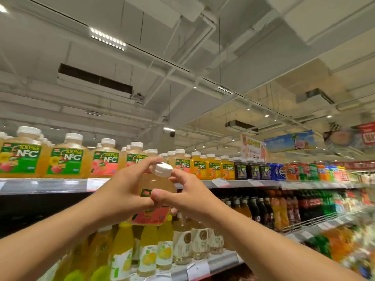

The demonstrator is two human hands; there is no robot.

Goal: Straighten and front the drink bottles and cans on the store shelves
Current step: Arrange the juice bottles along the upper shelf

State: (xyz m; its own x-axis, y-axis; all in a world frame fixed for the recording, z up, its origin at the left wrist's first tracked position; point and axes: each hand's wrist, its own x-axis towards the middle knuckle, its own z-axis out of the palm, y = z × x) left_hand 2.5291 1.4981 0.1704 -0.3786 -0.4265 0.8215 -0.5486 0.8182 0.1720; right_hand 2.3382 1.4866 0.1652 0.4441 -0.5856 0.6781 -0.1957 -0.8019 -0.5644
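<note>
A peach juice bottle (156,185) with a white cap and a pink label is tilted in the air in front of the top shelf (50,185). My left hand (123,189) grips its left side, fingers up near the cap. My right hand (182,195) holds the right side, thumb across the front. A row of NFC juice bottles (67,159) with white caps stands along the top shelf, labels facing out. Behind the held bottle there is a gap in that row.
Lower shelves hold yellow-green drink bottles (146,250), pale tea bottles (182,240) and dark soda bottles (261,209). Farther right stand purple juice bottles (253,169) and blurred cans and soft drinks (304,171). Price tags line the shelf edges.
</note>
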